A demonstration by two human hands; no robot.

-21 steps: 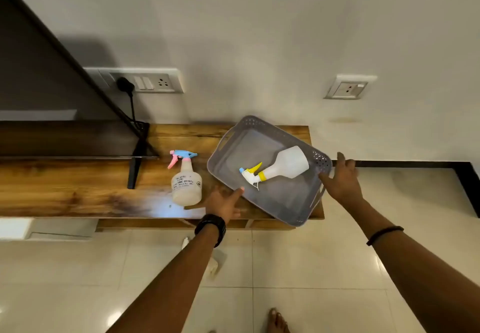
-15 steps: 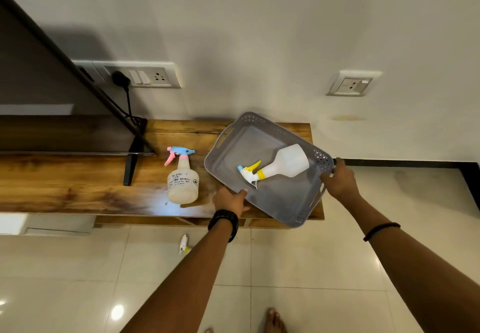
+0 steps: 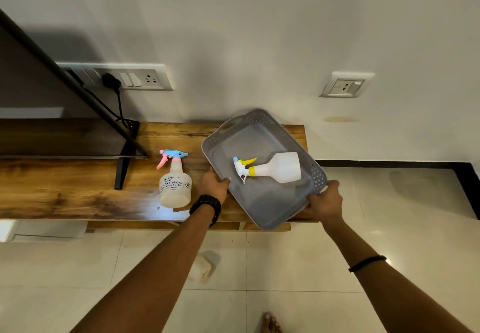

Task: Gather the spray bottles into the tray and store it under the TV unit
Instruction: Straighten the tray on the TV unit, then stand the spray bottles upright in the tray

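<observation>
Two hands grip the grey tray [image 3: 262, 210] on the wooden counter [image 3: 78, 189]: left hand [image 3: 215, 185] with fingers clamped on its nine o'clock rim, right hand [image 3: 326, 200] closed on the four o'clock corner. One white bottle [image 3: 280, 168] lies loose inside — likely light, apt to roll if tipped. At nine o'clock of the tray, the pink-trigger bottle [image 3: 175, 184] stands upright, outside it; its narrow neck looks the surest hold. Thin perforated plastic probably flexes, so opposite rims suit.

Tray [image 3: 262, 208] on TV unit [image 3: 78, 192] right end; 1 bottle [image 3: 280, 167] inside, other bottle [image 3: 175, 187] just left.
</observation>
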